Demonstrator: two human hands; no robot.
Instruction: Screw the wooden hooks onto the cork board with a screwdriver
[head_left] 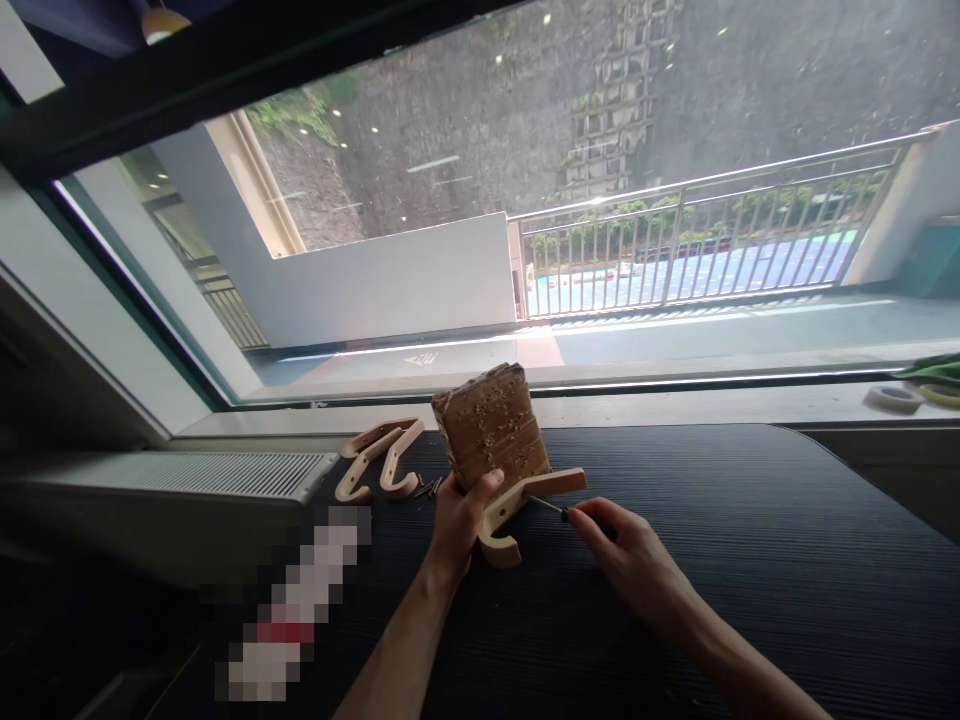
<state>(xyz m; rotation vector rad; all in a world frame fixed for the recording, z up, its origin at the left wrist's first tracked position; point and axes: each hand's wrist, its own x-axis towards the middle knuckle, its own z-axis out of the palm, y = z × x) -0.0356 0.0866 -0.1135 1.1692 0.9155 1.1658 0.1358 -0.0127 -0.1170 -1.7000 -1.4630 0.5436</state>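
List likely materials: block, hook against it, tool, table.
Block: probably layered cardboard under brown tape; slight sheen, ragged edge, pitted face.
Hook: likely wood, smooth; pale tan.
Tool: shaft seemingly metal; thin, grey; handle unclear.
Table: possibly laminate, matte black; fine parallel grain lines.

I have the left hand (pixel 455 520) gripping the block (pixel 491 420), thumb on its spotted brown face. A wooden hook (pixel 501 511) lies across the block's lower end. I hold the screwdriver (pixel 549 506) in the right hand (pixel 626 545), tip at the hook. Two similar hooks (pixel 363 464) and loose screws (pixel 433 488) lie to the left on the black table (pixel 712 540), near the radiator (pixel 232 475). A railing (pixel 680 250) shows through the window.
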